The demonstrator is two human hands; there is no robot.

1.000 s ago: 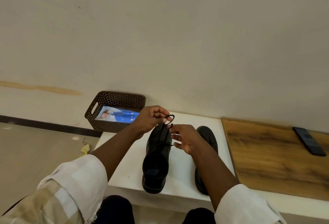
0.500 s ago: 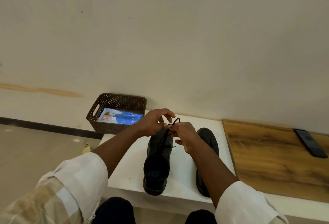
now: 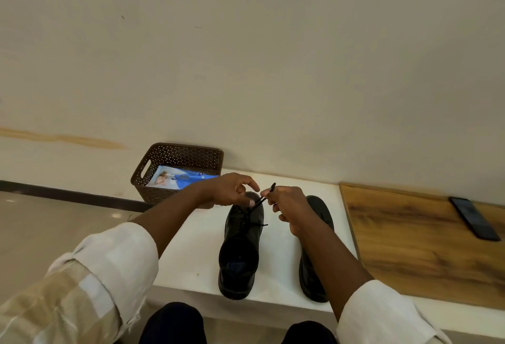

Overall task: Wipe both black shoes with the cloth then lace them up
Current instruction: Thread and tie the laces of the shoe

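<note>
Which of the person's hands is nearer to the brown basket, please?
The left hand, right beside the brown basket at its near corner. The right hand is farther off, between the two shoes.

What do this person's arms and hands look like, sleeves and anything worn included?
Both hands are bare: the left hand and right hand show no gloves, and no rings or watch can be made out. The left sleeve is pale with beige checks, rolled back to a white cuff. The right sleeve also shows white rolled fabric.
</note>
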